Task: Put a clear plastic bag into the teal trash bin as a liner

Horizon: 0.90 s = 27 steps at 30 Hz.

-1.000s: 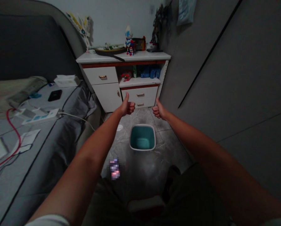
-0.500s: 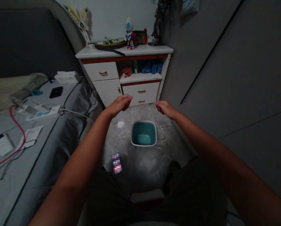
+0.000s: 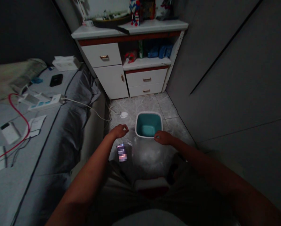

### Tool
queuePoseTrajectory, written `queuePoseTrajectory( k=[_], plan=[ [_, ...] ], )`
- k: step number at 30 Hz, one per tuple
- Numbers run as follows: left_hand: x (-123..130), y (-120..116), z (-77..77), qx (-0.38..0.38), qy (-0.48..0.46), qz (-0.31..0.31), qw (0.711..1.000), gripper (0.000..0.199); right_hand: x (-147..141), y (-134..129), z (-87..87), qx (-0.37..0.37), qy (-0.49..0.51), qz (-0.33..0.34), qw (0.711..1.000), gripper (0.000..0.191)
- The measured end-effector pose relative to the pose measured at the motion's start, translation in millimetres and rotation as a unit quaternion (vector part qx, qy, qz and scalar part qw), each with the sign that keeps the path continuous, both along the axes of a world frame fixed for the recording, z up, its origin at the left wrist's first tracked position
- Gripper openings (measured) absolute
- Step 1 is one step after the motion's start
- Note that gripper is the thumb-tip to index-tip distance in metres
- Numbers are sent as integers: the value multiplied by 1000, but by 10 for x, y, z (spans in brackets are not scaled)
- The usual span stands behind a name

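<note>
Right hand (image 3: 163,137) by teal wastebasket (image 3: 148,125)

The wastebasket (image 3: 148,128) was teal inside with a white rim, on grey marbled floor tiles (image 3: 168,108). The white cabinet (image 3: 111,82) carried a red-brown trim strip, and a bright red cable (image 3: 20,114) curved across the pale grey bedsheet (image 3: 13,194).

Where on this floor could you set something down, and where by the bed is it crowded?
Bare floor tile lies between the white cabinet and the teal bin, and between the bin and the grey wall panel. The grey bedding is crowded: a power strip, papers and a red cable.
</note>
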<state>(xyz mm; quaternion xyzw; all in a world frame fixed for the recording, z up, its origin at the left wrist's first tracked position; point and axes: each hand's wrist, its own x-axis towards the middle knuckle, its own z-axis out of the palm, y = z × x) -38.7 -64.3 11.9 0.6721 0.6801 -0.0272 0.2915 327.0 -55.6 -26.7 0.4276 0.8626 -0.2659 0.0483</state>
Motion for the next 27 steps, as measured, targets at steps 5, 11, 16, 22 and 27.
queuePoseTrajectory(
  k=[5,11,16,22,27],
  plan=[
    [61,108,-155,-80,79,-22,993,46,-41,-16,-128,-8,-31,30,999,24],
    [52,126,-275,-113,74,-32,990,48,-34,-10,-80,-4,-32,28,999,25],
    [39,169,-316,-106,70,-36,991,49,30,189,264,-79,46,2,996,24],
    [26,193,-293,-101,66,-31,992,52,144,782,939,-217,160,-71,960,28],
    [20,215,-298,-75,33,-23,996,48,97,1309,1374,-184,236,-133,945,28]
  ],
)
